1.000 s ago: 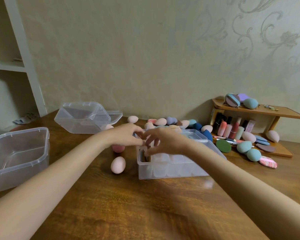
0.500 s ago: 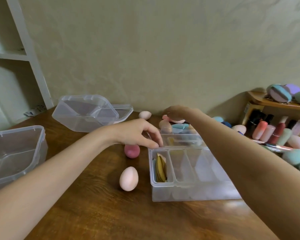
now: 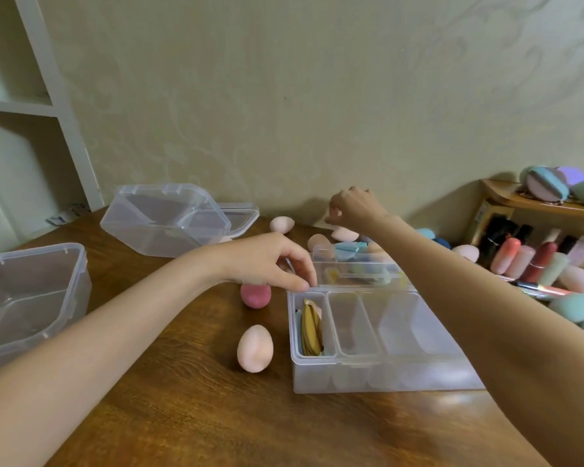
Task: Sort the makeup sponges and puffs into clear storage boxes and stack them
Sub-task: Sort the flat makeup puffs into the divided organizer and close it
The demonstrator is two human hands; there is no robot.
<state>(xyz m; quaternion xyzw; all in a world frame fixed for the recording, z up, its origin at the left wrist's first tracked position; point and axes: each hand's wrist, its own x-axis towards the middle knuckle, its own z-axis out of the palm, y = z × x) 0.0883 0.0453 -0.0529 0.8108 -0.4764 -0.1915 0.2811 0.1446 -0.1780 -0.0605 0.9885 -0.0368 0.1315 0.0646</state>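
The divided clear box sits on the desk and serves as the landmark here. A second ago both hands were bunched together over its top; now they have parted, and the lid stands raised along the far edge, so the compartments lie open. The left hand rests at the box's far-left corner, its fingers curled down onto the rim where the lid hinges; whether they pinch the lid or only steady it, I cannot tell. The right hand has travelled beyond the box towards the wall, raised above the loose sponges lying there, its fingers drawn in loosely; whether anything is held in them is hidden. Inside the box, only the leftmost compartment holds anything: a few flat puffs standing on edge. The other compartments look unfilled. Just left of the box lie a pale pink egg-shaped sponge and, further back, a dark pink sponge, both still unsorted. With the box opened, sorting can go on; most of the work appears to remain.
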